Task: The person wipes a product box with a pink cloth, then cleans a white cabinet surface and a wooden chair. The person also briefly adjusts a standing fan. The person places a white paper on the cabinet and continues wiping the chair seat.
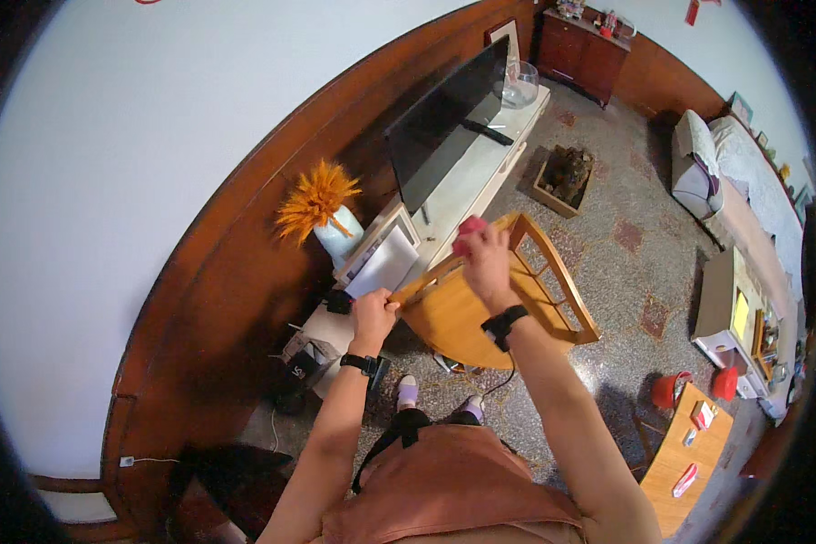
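Observation:
A wooden chair (462, 313) with a round-edged seat and a slatted back stands before me. My left hand (374, 316) grips the near left end of its wooden rail. My right hand (486, 262) is slightly blurred and holds a red cloth (468, 234) against the upper part of the same rail. Dark bands with devices are on both wrists. Behind the chair is a long white TV cabinet (479, 163) bearing a flat television (449, 122).
A vase of orange dried stems (340, 234) and a picture frame stand left of the chair. A wooden planter box (563, 204) is on the floor beyond. At right are a wooden table (693, 435), a red bucket (666, 391) and a sofa. A cable lies near my feet.

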Tool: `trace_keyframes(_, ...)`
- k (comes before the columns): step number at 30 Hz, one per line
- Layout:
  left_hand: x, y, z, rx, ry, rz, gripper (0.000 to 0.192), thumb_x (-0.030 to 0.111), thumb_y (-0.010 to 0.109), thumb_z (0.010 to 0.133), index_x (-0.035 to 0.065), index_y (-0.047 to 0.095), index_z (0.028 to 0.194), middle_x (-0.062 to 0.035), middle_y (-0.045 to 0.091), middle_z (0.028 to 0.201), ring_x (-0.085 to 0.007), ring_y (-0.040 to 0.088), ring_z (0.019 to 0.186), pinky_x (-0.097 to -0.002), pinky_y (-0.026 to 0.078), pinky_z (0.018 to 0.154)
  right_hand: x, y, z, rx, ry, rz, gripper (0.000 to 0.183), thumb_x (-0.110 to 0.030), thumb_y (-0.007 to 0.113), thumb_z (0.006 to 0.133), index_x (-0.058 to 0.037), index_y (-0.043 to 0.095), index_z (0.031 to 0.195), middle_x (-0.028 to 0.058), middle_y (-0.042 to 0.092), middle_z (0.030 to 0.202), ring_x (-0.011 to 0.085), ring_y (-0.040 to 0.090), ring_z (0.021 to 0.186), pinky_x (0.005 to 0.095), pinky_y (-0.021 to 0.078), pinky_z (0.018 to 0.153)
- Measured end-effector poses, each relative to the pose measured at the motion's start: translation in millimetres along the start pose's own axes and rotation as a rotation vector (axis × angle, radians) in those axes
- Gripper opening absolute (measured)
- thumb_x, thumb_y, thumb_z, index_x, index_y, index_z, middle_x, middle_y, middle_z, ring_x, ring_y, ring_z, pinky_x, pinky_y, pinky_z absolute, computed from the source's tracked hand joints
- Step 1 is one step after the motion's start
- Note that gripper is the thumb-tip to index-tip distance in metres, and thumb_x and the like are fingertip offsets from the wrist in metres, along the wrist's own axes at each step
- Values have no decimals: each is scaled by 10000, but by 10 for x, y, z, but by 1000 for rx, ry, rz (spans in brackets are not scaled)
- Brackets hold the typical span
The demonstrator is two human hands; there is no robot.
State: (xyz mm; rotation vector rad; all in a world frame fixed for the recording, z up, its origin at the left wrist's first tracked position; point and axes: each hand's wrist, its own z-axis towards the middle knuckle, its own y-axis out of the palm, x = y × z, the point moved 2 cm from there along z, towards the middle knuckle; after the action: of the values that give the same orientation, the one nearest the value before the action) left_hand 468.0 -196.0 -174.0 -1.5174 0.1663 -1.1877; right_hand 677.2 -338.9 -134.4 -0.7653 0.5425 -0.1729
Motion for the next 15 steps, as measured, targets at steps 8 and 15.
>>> trace_keyframes(8, -131, 58, 45, 71, 18, -52, 93, 49, 706, 748, 17, 682, 832, -222, 687, 814, -422, 668, 778, -477, 532, 694, -1156, 552, -572, -141, 142, 354, 366, 25, 644, 682, -120, 705, 1012, 168, 565, 1077, 391, 513, 1044, 450, 453, 938)
trace_keyframes(15, -68, -36, -24, 13, 29, 37, 181, 76, 772, 749, 16, 696, 902, -196, 702, 817, -375, 690, 777, -445, 535, 686, -559, 399, -320, -253, -83, 135, 358, -112, 744, 677, -134, 698, 1031, 134, 564, 1110, 367, 529, 1057, 450, 500, 880)
